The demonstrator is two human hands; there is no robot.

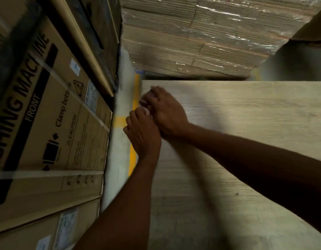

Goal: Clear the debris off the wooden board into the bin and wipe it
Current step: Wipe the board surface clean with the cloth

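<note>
A pale wooden board point(237, 132) fills the right half of the view. Both my hands meet at its far left corner. My right hand point(165, 110) lies over the corner with its fingers curled on a whitish crumpled bit of debris point(144, 104). My left hand point(141, 134) is just off the board's left edge, touching the right hand, its fingers curled up against the same white scrap. Most of the debris is hidden under the hands. The picture is blurred by motion. No bin shows.
Tall cardboard appliance cartons point(47, 123) stand close on the left. A wrapped pallet of flat cardboard point(201, 37) stands beyond the board. A narrow strip of grey floor with yellow lines point(133, 156) runs between the cartons and the board.
</note>
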